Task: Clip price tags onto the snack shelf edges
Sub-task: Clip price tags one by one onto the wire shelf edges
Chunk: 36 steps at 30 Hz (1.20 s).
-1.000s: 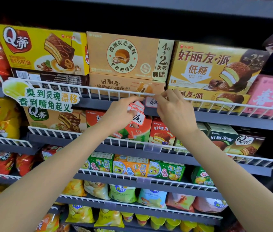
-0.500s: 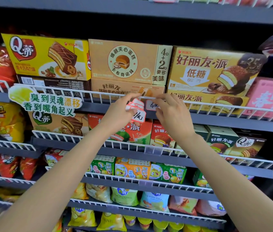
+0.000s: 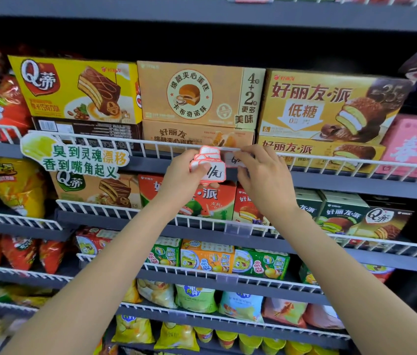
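1. Both arms bare, raised and extended forward, forearms converging toward centre of view.
2. Left hand: fingers curled, thumb on top, pinching a thin stack.
3. Right hand: back toward camera, wrist bent slightly, fingers curled forward; fingertips pinched at the upper edge.
4. Hands just beside each other, not touching.
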Available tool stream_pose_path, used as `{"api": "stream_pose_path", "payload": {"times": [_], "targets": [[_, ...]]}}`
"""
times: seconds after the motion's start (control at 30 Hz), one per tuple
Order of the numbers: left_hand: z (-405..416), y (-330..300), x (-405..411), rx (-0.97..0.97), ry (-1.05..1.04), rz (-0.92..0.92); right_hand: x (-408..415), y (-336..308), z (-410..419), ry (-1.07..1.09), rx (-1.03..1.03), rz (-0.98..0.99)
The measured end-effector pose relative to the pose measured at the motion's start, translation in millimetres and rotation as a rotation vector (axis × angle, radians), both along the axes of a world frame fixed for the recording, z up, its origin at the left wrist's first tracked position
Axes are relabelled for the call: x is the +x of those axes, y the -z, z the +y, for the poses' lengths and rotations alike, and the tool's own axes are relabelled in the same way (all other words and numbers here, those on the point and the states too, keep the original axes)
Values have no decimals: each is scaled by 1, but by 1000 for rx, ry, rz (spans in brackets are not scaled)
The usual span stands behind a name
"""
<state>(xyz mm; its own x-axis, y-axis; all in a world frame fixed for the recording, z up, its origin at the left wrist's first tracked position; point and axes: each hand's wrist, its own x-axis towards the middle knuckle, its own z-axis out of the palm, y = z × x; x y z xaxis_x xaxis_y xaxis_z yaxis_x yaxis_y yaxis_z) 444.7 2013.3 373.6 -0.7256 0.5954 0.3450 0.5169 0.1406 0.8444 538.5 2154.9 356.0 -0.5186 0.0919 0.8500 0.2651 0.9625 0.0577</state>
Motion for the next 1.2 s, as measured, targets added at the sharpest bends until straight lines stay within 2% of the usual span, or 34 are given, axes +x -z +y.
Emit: {"api": "stream_pose_path", "payload": {"times": [0.3,0.4,0.7,1.07,1.2], "targets": [[2,-6,3,0,13,63,-4,-1,-5,44,-58,29],[6,-12,3,13,2,89,-3,2,-6,71,-24,17],[9,-14,-6,-138,-32,191,-3,5,-7,76,35,-29],[10,-12,-5,-127,-50,245,-9,4,-19,134,49,-45],[10,-11,-5,-125,-47,246,-7,4,-19,220,61,-78]]}}
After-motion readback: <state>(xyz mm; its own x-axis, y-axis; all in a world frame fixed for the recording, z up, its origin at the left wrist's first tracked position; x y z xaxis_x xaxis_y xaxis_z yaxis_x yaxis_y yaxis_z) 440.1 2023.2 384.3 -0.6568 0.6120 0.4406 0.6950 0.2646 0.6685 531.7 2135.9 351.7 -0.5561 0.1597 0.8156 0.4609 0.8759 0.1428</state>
